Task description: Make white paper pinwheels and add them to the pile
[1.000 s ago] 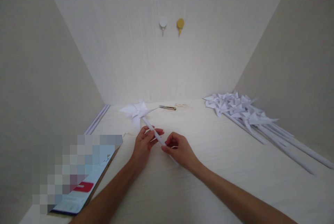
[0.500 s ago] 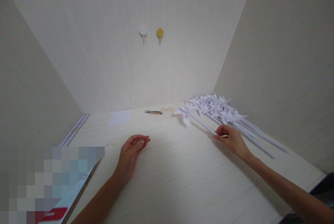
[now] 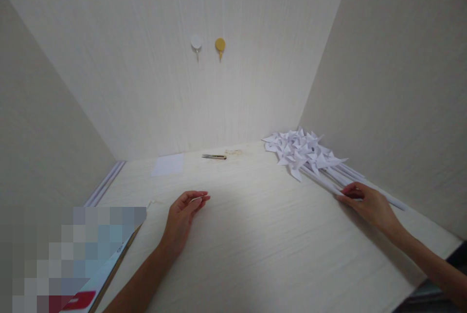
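A person's two bare arms reach over a pale wood-grain tabletop boxed in by cream walls; the right hand lies at the far right, fingers curled and pinched around the stick of a white folded-paper pinwheel, whose head rests touching a pile of matching white paper pinwheels on long white sticks in the right rear corner; the left hand rests on its edge near the middle of the table, fingers loosely spread and holding nothing.

Judging by the layout, a fair number of pinwheels already lie finished in the pile, and this one seems just about added, though the fingers have not let go; a white square sheet of paper lies flat near the back wall, unfolded, which suggests more is left to make; small metal scissors lie just right of it; white strips run along the left wall.
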Motion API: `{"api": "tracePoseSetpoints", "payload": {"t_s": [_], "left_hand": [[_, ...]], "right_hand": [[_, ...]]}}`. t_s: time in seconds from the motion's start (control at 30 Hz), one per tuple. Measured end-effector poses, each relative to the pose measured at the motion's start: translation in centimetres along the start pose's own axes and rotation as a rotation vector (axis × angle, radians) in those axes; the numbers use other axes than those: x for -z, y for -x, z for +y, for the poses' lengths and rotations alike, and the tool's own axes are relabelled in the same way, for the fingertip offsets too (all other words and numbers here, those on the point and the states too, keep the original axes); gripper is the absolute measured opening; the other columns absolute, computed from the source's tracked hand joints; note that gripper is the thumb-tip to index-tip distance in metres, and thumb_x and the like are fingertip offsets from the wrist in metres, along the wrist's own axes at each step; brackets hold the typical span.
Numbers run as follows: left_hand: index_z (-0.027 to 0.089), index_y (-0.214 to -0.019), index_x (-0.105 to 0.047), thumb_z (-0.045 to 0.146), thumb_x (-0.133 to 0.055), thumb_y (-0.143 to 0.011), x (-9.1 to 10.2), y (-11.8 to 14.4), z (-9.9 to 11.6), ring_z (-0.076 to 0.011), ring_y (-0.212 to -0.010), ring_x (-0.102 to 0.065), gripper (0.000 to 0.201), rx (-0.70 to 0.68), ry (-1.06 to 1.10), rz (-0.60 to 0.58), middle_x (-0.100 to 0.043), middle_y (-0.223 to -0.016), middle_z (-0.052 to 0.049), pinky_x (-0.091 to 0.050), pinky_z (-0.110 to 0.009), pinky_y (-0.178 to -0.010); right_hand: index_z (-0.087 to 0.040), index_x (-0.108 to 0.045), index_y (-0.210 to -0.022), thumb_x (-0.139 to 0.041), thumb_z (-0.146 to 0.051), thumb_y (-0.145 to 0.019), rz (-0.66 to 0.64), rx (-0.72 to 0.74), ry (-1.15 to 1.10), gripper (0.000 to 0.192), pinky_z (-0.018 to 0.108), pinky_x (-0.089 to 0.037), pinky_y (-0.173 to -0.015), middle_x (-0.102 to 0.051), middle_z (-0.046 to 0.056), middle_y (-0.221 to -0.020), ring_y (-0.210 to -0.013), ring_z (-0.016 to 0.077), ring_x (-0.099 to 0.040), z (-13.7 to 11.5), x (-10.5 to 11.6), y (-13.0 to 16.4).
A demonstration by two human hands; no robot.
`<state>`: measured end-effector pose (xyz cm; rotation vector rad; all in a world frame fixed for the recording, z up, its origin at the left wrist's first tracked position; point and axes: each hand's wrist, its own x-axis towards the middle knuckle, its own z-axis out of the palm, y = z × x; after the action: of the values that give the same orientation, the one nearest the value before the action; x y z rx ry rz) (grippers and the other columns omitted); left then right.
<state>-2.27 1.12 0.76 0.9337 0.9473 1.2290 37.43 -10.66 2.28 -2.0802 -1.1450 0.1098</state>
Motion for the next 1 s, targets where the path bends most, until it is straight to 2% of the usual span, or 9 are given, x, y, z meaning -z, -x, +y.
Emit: {"api": "tracePoseSetpoints", "payload": {"t_s": [0.17,0.5,0.6,0.7,0.83,0.9,1.0], "left_hand": [[0.013,-0.066,-0.062,0.024,-0.069,-0.051,-0.1,0.2,0.2,-0.0152,-0.076,-0.061,0.02,0.002,-0.017,0.004,-0.065,-0.079,-0.004,-0.044,-0.028,-0.075],[0.014,-0.064,-0.061,0.023,-0.067,-0.052,-0.4,0.1,0.3,-0.0132,-0.072,-0.061,0.016,-0.011,-0.039,-0.003,-0.065,-0.079,-0.004,-0.044,-0.026,-0.072],[0.014,-0.064,-0.061,0.024,-0.066,-0.053,-0.3,0.2,0.2,-0.0127,-0.071,-0.06,0.016,-0.017,-0.053,-0.005,-0.065,-0.08,-0.004,-0.044,-0.026,-0.071],[0.014,-0.066,-0.061,0.024,-0.064,-0.055,-0.3,0.1,0.1,-0.0123,-0.07,-0.06,0.015,-0.031,-0.084,-0.011,-0.065,-0.082,-0.005,-0.045,-0.026,-0.07],[0.014,-0.067,-0.061,0.023,-0.062,-0.057,-0.2,-0.1,-0.2,-0.0125,-0.068,-0.06,0.013,-0.067,-0.163,-0.004,-0.065,-0.078,-0.005,-0.045,-0.025,-0.066],[0.015,-0.067,-0.06,0.022,-0.06,-0.058,-0.2,-0.1,-0.3,-0.0123,-0.067,-0.06,0.011,-0.083,-0.211,-0.011,-0.065,-0.079,-0.004,-0.045,-0.025,-0.064],[0.016,-0.067,-0.058,0.018,-0.057,-0.06,-0.5,0.1,-0.4,-0.0128,-0.065,-0.06,0.007,-0.093,-0.288,-0.013,-0.065,-0.075,-0.004,-0.045,-0.025,-0.062]], "right_hand": [[-0.022,-0.051,-0.057,-0.06,-0.045,-0.048,0.009,0.016,0.064,0.026,0.038,-0.046,-0.059,-0.063,0.006,-0.06,-0.058,0.0248,-0.061,0.8,0.5,-0.1],[-0.024,-0.049,-0.058,-0.063,-0.04,-0.048,0.028,-0.009,0.086,0.024,0.041,-0.048,-0.061,-0.064,0.008,-0.063,-0.06,0.0265,-0.061,0.8,0.3,-0.4],[-0.024,-0.049,-0.062,-0.062,-0.041,-0.051,0.094,0.02,0.083,0.025,0.04,-0.049,-0.061,-0.064,0.009,-0.069,-0.062,0.0261,-0.061,0.2,0.5,-0.5],[-0.024,-0.051,-0.067,-0.058,-0.042,-0.06,0.104,0.098,0.064,0.021,0.036,-0.049,-0.059,-0.064,0.01,-0.072,-0.062,0.0232,-0.061,-1.8,0.1,-0.2],[-0.021,-0.054,-0.07,-0.046,-0.041,-0.074,-0.053,0.4,0.02,0.022,0.032,-0.048,-0.053,-0.062,0.007,-0.067,-0.059,0.0199,-0.059,-5.9,-3.0,1.0],[-0.02,-0.051,-0.072,-0.042,-0.033,-0.08,-0.172,0.558,0.01,0.018,0.029,-0.046,-0.051,-0.059,0.006,-0.071,-0.06,0.0171,-0.057,-8.5,-5.6,1.7],[-0.019,-0.046,-0.073,-0.037,-0.019,-0.083,-0.286,0.812,0.009,0.013,0.029,-0.044,-0.058,-0.055,0.007,-0.079,-0.065,0.0158,-0.053,-12.7,-10.3,2.6]]}}
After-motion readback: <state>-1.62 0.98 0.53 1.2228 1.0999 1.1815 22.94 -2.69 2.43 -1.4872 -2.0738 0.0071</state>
